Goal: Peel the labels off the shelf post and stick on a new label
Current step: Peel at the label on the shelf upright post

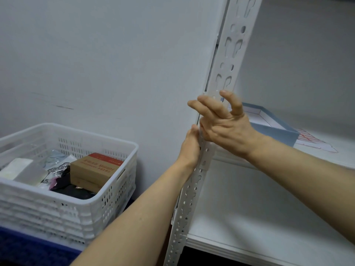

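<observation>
Left hand (190, 148) grips one shelf post (228, 54); right hand (228, 129) fingers (211, 108) spread; one basket (48, 192) beside.

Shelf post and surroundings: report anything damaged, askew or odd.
Dark scuff streaks mark the wall above the white basket. The shelf post looks undamaged where visible; its middle is covered.

I see the white slotted shelf post (228, 60) running tilted through frame. Left hand (189, 148) sits against its left edge, thumb up along it, fingers out of sight behind. Right hand (226, 125) lies across the post's front just above, fingers spread, bent, blurred. White basket (115, 189) at left holds a cardboard box (92, 169) and packets. Blue tray (276, 127) rests on the shelf (338, 156) at right
</observation>
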Action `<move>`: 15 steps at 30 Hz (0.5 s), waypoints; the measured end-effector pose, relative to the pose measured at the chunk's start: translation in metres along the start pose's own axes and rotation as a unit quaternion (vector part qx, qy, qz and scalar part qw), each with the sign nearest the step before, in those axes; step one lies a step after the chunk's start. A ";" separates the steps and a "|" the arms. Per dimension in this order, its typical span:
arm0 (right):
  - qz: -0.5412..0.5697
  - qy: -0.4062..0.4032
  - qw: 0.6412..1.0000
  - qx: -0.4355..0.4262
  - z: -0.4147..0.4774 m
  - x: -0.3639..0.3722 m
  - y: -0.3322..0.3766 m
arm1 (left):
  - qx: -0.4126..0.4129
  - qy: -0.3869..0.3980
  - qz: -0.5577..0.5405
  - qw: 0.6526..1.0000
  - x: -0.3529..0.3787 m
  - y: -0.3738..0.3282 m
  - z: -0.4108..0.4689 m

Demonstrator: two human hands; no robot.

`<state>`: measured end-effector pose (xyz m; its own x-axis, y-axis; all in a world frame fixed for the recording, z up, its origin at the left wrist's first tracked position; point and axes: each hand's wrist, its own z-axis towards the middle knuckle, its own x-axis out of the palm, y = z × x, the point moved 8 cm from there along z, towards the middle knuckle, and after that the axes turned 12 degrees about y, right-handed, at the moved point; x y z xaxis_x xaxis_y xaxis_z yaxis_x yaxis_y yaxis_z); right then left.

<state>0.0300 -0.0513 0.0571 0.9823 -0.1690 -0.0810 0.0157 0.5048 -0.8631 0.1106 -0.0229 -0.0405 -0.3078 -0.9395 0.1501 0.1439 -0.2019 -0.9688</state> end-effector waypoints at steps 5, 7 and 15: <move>0.007 -0.007 1.000 0.012 0.003 0.003 0.001 | -0.009 -0.002 -0.006 1.000 0.000 0.002 0.000; 0.023 -0.020 0.999 0.023 0.003 0.001 0.000 | -0.010 -0.003 -0.008 1.000 0.000 0.003 0.001; 0.065 -0.051 0.995 0.058 -0.004 -0.002 -0.005 | -0.002 -0.001 -0.014 1.000 -0.002 0.006 0.005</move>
<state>0.0272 -0.0565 0.0593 0.9911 -0.0130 -0.1324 -0.0969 0.6115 -0.7853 0.1170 -0.0237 -0.0460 -0.3095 -0.9343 0.1767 0.1320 -0.2263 -0.9651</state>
